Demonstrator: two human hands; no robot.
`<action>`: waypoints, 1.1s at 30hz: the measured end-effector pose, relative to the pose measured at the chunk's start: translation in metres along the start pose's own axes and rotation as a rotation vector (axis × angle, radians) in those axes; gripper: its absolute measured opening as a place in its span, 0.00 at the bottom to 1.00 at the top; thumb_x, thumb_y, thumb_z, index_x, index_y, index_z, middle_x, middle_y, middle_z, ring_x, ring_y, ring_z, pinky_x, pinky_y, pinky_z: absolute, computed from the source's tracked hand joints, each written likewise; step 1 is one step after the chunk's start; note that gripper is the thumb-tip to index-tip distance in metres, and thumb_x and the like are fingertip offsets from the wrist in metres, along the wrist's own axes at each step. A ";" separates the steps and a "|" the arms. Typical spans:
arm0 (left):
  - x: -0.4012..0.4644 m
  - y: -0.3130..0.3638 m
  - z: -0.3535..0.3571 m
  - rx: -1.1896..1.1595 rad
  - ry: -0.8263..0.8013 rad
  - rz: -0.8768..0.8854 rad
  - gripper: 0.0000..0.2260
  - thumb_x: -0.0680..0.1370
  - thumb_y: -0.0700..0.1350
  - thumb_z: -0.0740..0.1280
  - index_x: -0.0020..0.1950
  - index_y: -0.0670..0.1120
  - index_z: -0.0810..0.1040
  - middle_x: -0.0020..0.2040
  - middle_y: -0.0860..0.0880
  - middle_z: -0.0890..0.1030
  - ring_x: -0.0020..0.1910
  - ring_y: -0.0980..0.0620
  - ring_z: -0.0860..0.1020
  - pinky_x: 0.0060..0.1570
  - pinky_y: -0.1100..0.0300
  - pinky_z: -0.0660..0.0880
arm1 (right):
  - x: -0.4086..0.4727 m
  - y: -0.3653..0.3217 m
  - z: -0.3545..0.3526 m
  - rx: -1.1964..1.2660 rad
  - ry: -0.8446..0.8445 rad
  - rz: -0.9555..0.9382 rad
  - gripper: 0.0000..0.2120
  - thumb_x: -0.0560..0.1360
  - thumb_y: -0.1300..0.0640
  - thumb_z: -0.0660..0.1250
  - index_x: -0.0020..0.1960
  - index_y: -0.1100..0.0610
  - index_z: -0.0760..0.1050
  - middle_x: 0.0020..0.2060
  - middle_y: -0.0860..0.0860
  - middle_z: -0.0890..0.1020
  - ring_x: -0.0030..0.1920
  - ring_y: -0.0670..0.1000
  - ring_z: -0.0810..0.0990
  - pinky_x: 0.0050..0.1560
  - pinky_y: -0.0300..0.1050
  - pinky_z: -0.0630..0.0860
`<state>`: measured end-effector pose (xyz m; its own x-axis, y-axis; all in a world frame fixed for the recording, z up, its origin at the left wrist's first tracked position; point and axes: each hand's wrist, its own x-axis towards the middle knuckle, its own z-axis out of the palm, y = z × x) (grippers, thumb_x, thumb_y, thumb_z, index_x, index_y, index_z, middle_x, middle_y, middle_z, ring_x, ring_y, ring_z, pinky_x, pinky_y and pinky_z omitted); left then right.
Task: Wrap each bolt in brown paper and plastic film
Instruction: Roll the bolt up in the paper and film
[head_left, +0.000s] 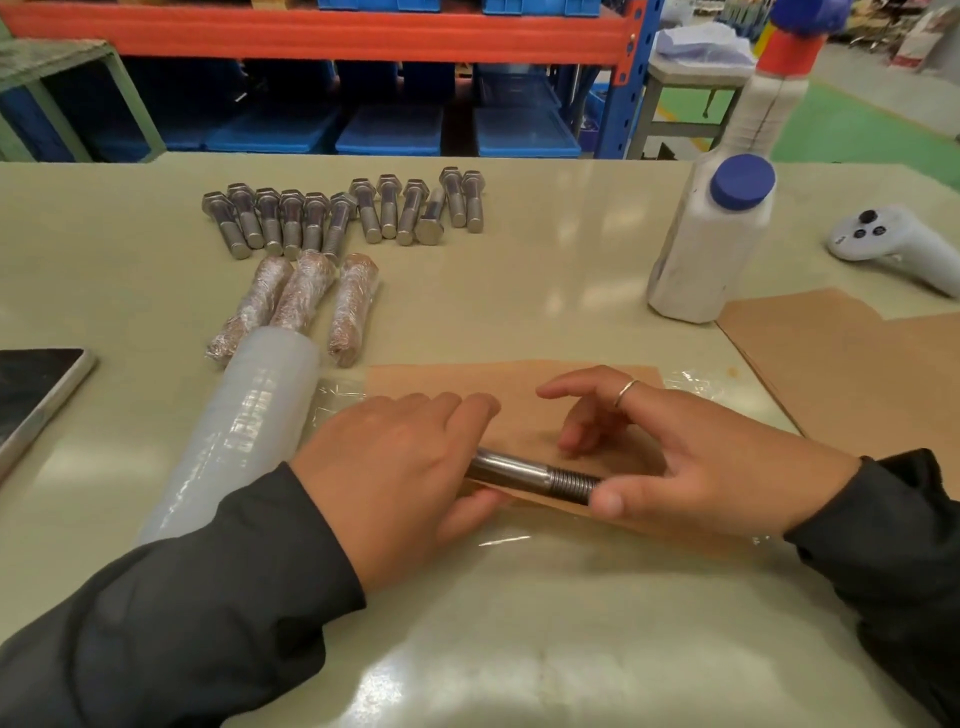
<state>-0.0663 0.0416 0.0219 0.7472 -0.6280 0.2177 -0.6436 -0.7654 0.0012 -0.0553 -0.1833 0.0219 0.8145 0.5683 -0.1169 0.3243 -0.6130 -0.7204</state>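
Observation:
A steel bolt (530, 475) lies across the near edge of a brown paper sheet (519, 410), which rests on a piece of clear plastic film (519, 543). My left hand (395, 467) grips the bolt's head end, hiding the head. My right hand (691, 462) holds the threaded tip with its thumb, the fingers curved above the paper. A roll of plastic film (244, 431) lies left of my left hand. Three wrapped bolts (301, 306) lie beyond it, and several bare bolts (343, 213) sit in a row farther back.
A white bottle with a blue cap (711, 244) stands at the right, with more brown paper sheets (852, 364) beside it. A white controller (893, 244) lies at the far right. A tablet (36, 395) sits at the left edge. Shelving with blue bins stands behind the table.

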 end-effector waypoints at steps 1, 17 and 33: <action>0.000 0.000 0.000 -0.001 0.026 0.000 0.24 0.70 0.57 0.55 0.50 0.41 0.80 0.33 0.48 0.80 0.28 0.48 0.79 0.24 0.62 0.74 | -0.002 0.000 -0.002 -0.021 -0.034 -0.001 0.37 0.55 0.26 0.66 0.62 0.31 0.62 0.50 0.35 0.74 0.56 0.37 0.73 0.56 0.30 0.68; 0.002 -0.001 0.008 -0.154 -0.087 -0.180 0.10 0.79 0.55 0.49 0.46 0.53 0.66 0.43 0.57 0.65 0.43 0.57 0.66 0.44 0.62 0.66 | 0.000 0.002 -0.006 -0.095 0.176 0.109 0.05 0.71 0.57 0.72 0.42 0.48 0.77 0.33 0.44 0.82 0.32 0.38 0.77 0.36 0.29 0.69; 0.001 0.003 0.013 -0.030 0.096 0.086 0.06 0.65 0.37 0.66 0.36 0.45 0.83 0.33 0.48 0.79 0.29 0.47 0.76 0.30 0.60 0.74 | 0.004 0.009 -0.005 -0.335 0.114 0.202 0.09 0.74 0.49 0.67 0.37 0.47 0.70 0.26 0.45 0.75 0.33 0.37 0.72 0.35 0.33 0.67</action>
<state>-0.0652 0.0372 0.0091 0.6706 -0.6734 0.3112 -0.7103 -0.7038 0.0076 -0.0471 -0.1888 0.0185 0.9201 0.3647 -0.1432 0.2754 -0.8620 -0.4255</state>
